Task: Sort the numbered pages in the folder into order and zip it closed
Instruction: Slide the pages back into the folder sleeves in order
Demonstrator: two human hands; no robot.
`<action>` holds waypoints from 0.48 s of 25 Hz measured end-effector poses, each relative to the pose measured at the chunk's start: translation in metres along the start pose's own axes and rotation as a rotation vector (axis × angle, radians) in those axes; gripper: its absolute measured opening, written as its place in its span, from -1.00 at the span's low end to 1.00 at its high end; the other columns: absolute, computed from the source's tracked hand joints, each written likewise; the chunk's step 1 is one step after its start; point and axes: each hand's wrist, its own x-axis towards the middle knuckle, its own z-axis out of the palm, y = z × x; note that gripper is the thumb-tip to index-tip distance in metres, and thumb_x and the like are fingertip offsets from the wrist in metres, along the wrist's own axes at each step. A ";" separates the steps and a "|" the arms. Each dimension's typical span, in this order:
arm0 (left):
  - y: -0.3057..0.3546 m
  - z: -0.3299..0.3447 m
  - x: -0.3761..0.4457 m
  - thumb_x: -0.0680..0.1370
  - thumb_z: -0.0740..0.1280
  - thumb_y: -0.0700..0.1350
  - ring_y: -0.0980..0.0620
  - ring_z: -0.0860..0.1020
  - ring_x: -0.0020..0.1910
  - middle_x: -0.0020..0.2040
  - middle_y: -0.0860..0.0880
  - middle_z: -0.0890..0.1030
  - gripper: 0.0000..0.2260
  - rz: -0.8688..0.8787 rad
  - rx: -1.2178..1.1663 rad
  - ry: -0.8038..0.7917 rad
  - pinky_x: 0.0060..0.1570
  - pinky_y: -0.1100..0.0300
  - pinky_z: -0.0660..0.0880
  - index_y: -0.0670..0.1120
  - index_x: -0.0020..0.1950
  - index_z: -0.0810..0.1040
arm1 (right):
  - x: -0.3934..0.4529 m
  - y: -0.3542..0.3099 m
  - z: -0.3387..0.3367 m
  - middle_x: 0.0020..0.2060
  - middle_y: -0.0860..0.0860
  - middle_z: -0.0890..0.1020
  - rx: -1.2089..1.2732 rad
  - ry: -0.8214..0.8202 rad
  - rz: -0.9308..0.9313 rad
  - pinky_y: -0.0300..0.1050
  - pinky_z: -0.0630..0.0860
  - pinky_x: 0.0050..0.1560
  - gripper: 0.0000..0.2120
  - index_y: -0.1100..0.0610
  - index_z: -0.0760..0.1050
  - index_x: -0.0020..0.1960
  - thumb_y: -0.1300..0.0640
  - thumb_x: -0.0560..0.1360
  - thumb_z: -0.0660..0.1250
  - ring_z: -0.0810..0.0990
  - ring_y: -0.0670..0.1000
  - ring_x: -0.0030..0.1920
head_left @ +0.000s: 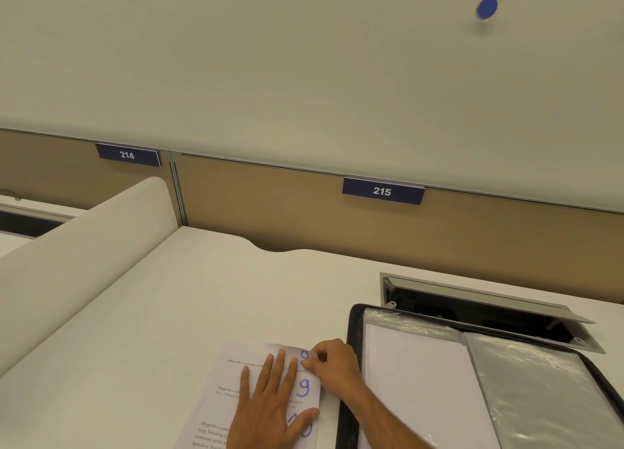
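White desk surface point(189, 300) fills our view, backed by a tan partition point(270, 208) carrying blue labels 214 point(127, 155) and 215 point(382, 191), with a pale wall above. We see numbered pages point(236, 377) fanned in a small stack near the bottom edge, blue handwritten digits, a 9 among them, showing along their right side. Our left hand point(270, 411) lies flat on the stack, fingers spread and straight. Our right hand point(332, 360) pinches the top right corner of the upper sheet between thumb and fingertips. Just right of the pages sits the black zip folder point(351, 330), open, with plastic sleeves showing, its far edge overlapping a recessed cable tray point(472, 295).
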 end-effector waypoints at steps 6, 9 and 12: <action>0.000 -0.004 0.001 0.50 0.07 0.50 0.01 -0.12 0.62 0.58 -0.06 0.21 -0.18 0.014 0.015 0.004 0.45 -0.11 -0.04 -0.04 0.54 0.34 | -0.002 -0.005 -0.006 -0.28 -0.18 0.66 0.195 0.089 0.026 -0.28 0.63 -0.13 -0.79 -0.13 0.54 -0.27 0.01 0.51 0.46 0.69 -0.10 -0.20; 0.000 -0.003 0.001 0.49 0.08 0.50 0.00 -0.12 0.62 0.58 -0.08 0.26 -0.18 0.027 0.023 -0.011 0.45 -0.09 -0.04 -0.05 0.55 0.33 | 0.003 -0.006 -0.014 -0.24 -0.10 0.70 0.310 0.141 0.052 -0.18 0.66 -0.08 -0.82 -0.05 0.58 -0.26 0.07 0.50 0.49 0.70 -0.07 -0.20; 0.002 -0.005 0.005 0.49 0.08 0.51 0.00 -0.12 0.62 0.59 -0.05 0.17 -0.17 0.023 0.013 -0.028 0.44 -0.07 -0.05 -0.03 0.56 0.29 | 0.009 -0.013 -0.026 -0.22 -0.06 0.71 0.373 0.179 0.050 -0.12 0.68 -0.08 -0.86 -0.01 0.61 -0.23 0.09 0.49 0.50 0.71 -0.04 -0.19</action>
